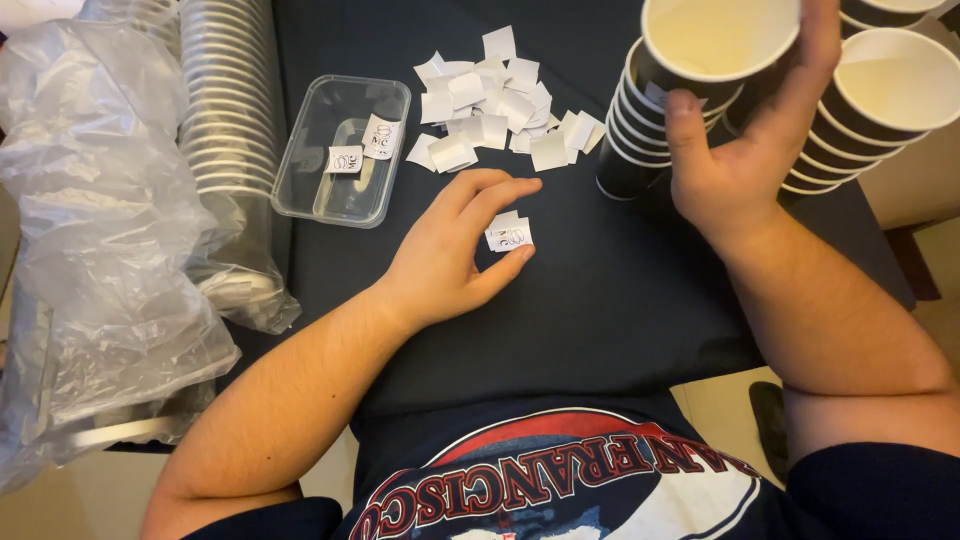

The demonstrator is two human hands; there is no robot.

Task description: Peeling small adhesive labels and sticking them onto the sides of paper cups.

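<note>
Left hand (455, 255): I see it pinching a small paper slip (509, 235) just above the dark worktop (600, 300), lifted off for handling.
Right hand (745, 150): wrapped round the top paper cup (715, 40), steadying the cup stack (640, 130).
Far: loose slips pile (495, 100) within reach.

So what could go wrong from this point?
The right hand grips the top cup of a leaning stack; pulling may topple it or lift several cups. The left hand pinches a sticker by its edges, so it could crease or stick to a finger.
</note>
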